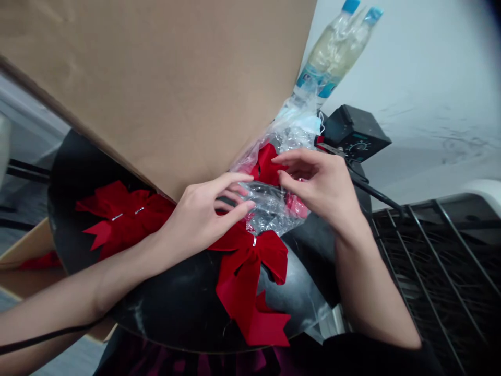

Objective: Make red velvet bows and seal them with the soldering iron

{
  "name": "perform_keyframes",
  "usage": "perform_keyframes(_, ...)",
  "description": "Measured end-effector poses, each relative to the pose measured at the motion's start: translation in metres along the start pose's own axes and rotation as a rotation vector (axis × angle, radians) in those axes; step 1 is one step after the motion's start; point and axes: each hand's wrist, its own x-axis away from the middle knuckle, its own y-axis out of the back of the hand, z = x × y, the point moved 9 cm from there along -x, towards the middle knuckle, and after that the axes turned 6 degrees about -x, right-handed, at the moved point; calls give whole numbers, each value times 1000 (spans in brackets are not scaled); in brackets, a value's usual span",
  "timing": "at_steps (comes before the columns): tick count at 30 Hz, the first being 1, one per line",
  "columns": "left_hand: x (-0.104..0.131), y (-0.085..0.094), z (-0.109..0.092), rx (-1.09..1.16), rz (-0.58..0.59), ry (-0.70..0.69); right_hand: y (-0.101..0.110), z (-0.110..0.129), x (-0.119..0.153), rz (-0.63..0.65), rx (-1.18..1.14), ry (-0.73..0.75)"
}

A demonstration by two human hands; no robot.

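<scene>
Reaching over a round black tabletop (176, 308), two bare hands meet near a red bow (268, 164) that lies among crinkled clear plastic (270, 211), close to the lower edge of a large cardboard box (176, 94). The left hand (209, 209) is spread, its thumb and forefinger standing apart with a gap between their tips, just to the left of the plastic. The right hand (321, 183) is bent at the fingers, with forefinger and thumb at the right side of the bow; whether they pinch the fabric cannot be told. In front of the hands, a second bow (274, 256), tied at its middle with a silvery twist, lets its notched tails hang toward the near rim. To the left, partly behind the left forearm, red bows (121, 209) with two silvery ties lie in a cluster. Beyond the right hand are a black device (358, 138) with a dial on its face and two blue-capped bottles (336, 52) beside the box. A dark wire rack (430, 245) occupies the right side; at lower left, an open carton (23, 284) contains something red.
</scene>
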Motion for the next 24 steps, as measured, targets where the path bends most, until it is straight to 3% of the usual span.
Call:
perform_keyframes(4, -5, -8, 1, 1, -34, -7, -19, 18, 7, 90, -89, 3)
perform_keyframes(9, -2, 3, 1, -68, -204, -45, -25, 23, 10, 123, -52, -7)
perform_keyframes(13, -6, 7, -6, -38, -190, -20, 9, 12, 7, -36, -120, -43)
perform_keyframes(16, -19, 11, -23, -103, -216, -126, 41, 6, 10, -184, -189, -38)
perform_keyframes(20, -37, 9, -30, -270, -246, -203, 93, 10, 32, -575, -308, 120)
perform_keyframes(22, -41, 2, -31, -333, -211, -233, 104, 11, 43, -667, -320, 149)
perform_keyframes(24, -40, -6, -39, -379, -163, -306, 97, 12, 48, -615, -317, 123)
